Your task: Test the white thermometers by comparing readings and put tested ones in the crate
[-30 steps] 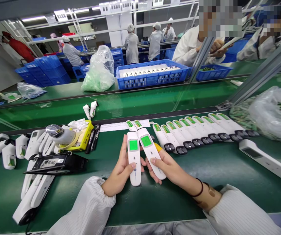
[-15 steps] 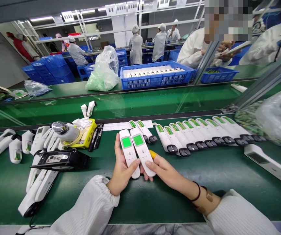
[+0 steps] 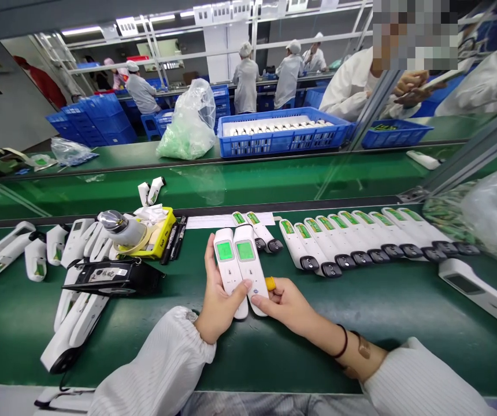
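Two white thermometers with lit green screens are held side by side above the green bench. My left hand (image 3: 218, 300) grips the left thermometer (image 3: 227, 266), thumb across its handle. My right hand (image 3: 284, 301), with a yellow cot on one finger, pinches the lower end of the right thermometer (image 3: 249, 264). Both screens face up at me. Just beyond them two more thermometers (image 3: 259, 231) lie on the bench.
A row of several white thermometers (image 3: 361, 240) lies to the right, and a pile of more thermometers (image 3: 75, 271) to the left with a black device (image 3: 110, 277) and a yellow tray (image 3: 157, 237). Plastic bag (image 3: 486, 214) at right. Blue crate (image 3: 278, 136) and other workers beyond the belt.
Both hands have drawn the two thermometers closer together and slightly left, until they lie parallel and touching. My right hand has slid down to the lower end of its thermometer.
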A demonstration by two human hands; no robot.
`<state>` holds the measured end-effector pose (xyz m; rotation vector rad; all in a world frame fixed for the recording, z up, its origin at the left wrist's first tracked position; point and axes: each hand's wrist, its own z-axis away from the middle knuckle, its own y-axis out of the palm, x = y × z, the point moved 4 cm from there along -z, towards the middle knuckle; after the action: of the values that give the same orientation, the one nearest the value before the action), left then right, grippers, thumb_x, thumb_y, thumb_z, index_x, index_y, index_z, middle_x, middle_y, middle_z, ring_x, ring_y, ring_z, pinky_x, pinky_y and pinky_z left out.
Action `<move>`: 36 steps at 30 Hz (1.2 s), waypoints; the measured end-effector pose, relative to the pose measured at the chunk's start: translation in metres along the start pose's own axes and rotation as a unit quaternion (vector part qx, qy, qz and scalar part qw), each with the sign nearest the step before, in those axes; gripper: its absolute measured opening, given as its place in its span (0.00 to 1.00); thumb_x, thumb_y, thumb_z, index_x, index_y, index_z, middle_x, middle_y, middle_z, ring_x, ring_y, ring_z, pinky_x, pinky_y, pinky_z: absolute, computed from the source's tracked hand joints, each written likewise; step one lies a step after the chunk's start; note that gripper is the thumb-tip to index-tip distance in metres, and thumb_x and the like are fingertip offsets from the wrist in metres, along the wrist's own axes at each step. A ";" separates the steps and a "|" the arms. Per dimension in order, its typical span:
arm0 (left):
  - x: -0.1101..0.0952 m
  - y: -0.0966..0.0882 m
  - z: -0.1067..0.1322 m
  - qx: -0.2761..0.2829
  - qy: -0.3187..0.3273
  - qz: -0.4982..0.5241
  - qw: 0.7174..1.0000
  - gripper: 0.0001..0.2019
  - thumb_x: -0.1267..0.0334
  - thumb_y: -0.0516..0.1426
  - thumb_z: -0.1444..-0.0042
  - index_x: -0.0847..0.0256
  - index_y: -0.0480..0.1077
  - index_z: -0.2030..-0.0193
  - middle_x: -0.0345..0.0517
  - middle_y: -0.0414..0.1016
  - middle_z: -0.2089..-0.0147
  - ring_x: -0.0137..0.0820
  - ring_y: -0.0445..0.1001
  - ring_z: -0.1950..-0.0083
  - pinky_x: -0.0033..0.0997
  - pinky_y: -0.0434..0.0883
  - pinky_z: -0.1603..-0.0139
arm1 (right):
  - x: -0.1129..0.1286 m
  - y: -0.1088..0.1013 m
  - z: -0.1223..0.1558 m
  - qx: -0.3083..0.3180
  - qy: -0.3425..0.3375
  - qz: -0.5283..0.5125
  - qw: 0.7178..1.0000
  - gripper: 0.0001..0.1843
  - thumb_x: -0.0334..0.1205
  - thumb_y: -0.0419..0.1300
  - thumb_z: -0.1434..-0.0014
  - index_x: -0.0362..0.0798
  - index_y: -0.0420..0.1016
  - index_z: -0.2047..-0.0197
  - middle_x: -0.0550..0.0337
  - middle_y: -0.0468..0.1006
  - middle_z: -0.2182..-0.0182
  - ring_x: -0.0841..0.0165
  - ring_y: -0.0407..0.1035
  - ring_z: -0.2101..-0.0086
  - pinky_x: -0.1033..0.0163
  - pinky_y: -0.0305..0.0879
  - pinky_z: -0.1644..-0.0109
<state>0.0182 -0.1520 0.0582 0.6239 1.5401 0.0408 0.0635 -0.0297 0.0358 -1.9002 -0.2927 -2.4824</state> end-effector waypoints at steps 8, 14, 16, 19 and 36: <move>-0.001 -0.002 -0.002 -0.003 0.010 -0.010 1.000 0.46 0.65 0.63 0.48 0.43 0.37 0.31 0.48 0.53 0.31 0.35 0.69 0.42 0.31 0.71 0.46 | 0.006 0.006 0.000 -0.005 -0.034 0.056 0.998 0.27 0.62 0.61 0.49 0.42 0.74 0.65 0.58 0.77 0.72 0.69 0.69 0.72 0.64 0.66 0.67; 0.001 0.005 0.003 0.014 -0.014 -0.012 1.000 0.47 0.62 0.63 0.47 0.44 0.34 0.31 0.50 0.53 0.31 0.36 0.71 0.45 0.32 0.73 0.50 | 0.000 0.010 -0.001 0.042 0.020 0.078 0.996 0.25 0.60 0.64 0.51 0.44 0.66 0.75 0.68 0.63 0.87 0.78 0.55 0.86 0.70 0.50 0.83; 0.001 0.007 0.005 0.017 -0.023 -0.015 0.999 0.47 0.62 0.63 0.47 0.44 0.34 0.31 0.50 0.52 0.30 0.37 0.70 0.44 0.33 0.73 0.50 | -0.002 0.011 -0.001 0.047 0.024 0.072 0.996 0.24 0.58 0.64 0.51 0.44 0.66 0.76 0.69 0.62 0.88 0.78 0.55 0.87 0.71 0.49 0.85; 0.002 0.008 0.005 0.019 -0.035 -0.010 0.999 0.47 0.63 0.62 0.47 0.44 0.34 0.31 0.50 0.52 0.30 0.36 0.71 0.45 0.32 0.74 0.51 | -0.003 0.011 -0.001 0.043 0.025 0.071 0.996 0.22 0.56 0.65 0.50 0.44 0.68 0.75 0.69 0.63 0.88 0.79 0.54 0.88 0.72 0.48 0.86; 0.001 0.009 0.004 0.048 -0.032 -0.007 0.998 0.47 0.62 0.63 0.47 0.42 0.34 0.31 0.48 0.50 0.30 0.40 0.65 0.38 0.36 0.70 0.44 | -0.005 0.007 -0.002 0.028 0.009 0.058 0.998 0.24 0.54 0.68 0.53 0.41 0.75 0.64 0.67 0.67 0.84 0.79 0.55 0.84 0.71 0.52 0.83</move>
<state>0.0251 -0.1454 0.0603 0.6837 1.4905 -0.0643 0.0641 -0.0377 0.0318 -1.8176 -0.2417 -2.3891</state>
